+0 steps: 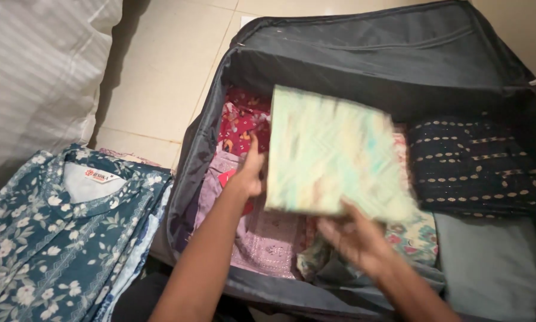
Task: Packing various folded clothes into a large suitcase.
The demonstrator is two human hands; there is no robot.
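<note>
Holding a folded pale-green cloth (pixel 333 155) flat over the middle of the open suitcase (pixel 220 77), the left hand (pixel 250 170) gripped its left edge and the right hand (pixel 354 235) its lower edge; keeping it level would have saved the fold.

Home bedroom: open suitcase (pixel 363 71) with folded clothes on tiled floor (pixel 160 71), bedsheet (pixel 35 77) beside
</note>
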